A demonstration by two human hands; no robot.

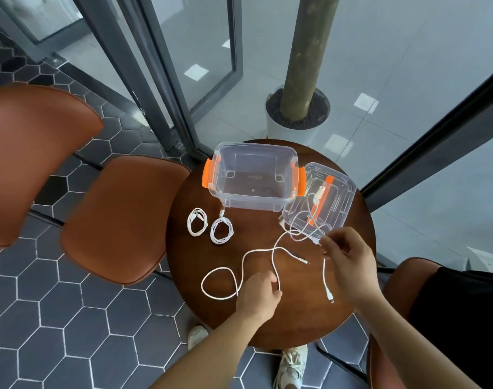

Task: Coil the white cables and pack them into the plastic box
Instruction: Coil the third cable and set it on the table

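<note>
A loose white cable [241,273] sprawled uncoiled across the middle of the round wooden table [301,318], curling into an open loop toward 7 o'clock, with one plug end lying free near the centre. The left hand [260,293], at 6 o'clock, had its fingers curled and appeared to pinch this cable where it ran past the fingertips. A second white cable [324,276] hung down from the right hand [346,256] at about 4 o'clock, its connector resting on the wood below; its other length ran up over the lid. That hand's thumb and fingers were closed in a pinch on the cable near the lid's near corner.

Two finished coils lay side by side at 10 o'clock, just apart from each other: the left coil [196,226] and the right coil [221,231], the latter with a plug end reaching toward the box. The clear plastic box [253,202] with orange latches stood open at 12 o'clock, with no cable inside. Its transparent lid [343,192], with an orange handle, lay at 2 o'clock, beside the box's right latch.

Beyond the table, a brown chair [121,220] stood at 9 o'clock, a potted tree [296,130] at 12 o'clock behind glass, and pale shoes [291,366] rested on hexagonal floor tiles [57,318] at 6 o'clock.
</note>
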